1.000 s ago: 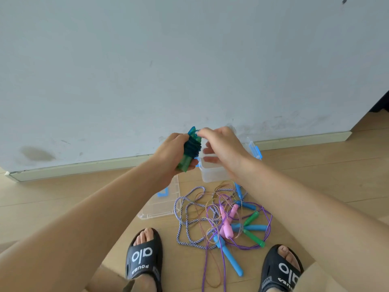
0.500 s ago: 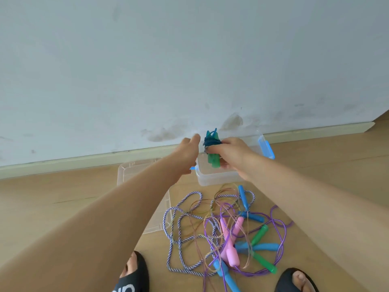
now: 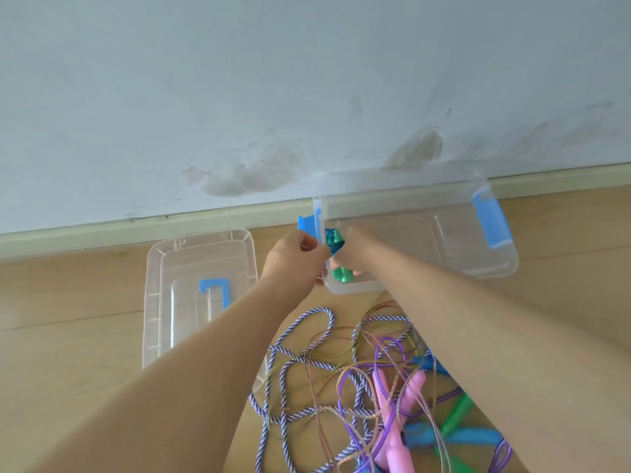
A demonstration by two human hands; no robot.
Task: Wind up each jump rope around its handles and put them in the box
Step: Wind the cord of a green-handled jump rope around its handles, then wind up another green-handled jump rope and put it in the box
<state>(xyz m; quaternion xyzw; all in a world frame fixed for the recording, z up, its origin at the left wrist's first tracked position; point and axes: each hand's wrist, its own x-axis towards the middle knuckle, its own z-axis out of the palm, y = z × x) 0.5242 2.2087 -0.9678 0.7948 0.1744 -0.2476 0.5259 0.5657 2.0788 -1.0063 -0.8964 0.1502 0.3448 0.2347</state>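
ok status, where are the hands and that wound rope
Right hand holds the wound green rope inside the box. Left hand at its near-left corner. Nothing blocking.

We see pale blue-grey wall [image 3: 307,80] filling upper half of view. We note dark smudges [image 3: 246,175] low on wall, plus second brownish patch [image 3: 416,150] further right. Pale greenish baseboard [image 3: 136,230] runs along wall foot, rising slightly toward right. Below it, light wooden floor [image 3: 68,353] with faint plank seams. We find light soft, even, daylight-like; no hard shadows on wall.
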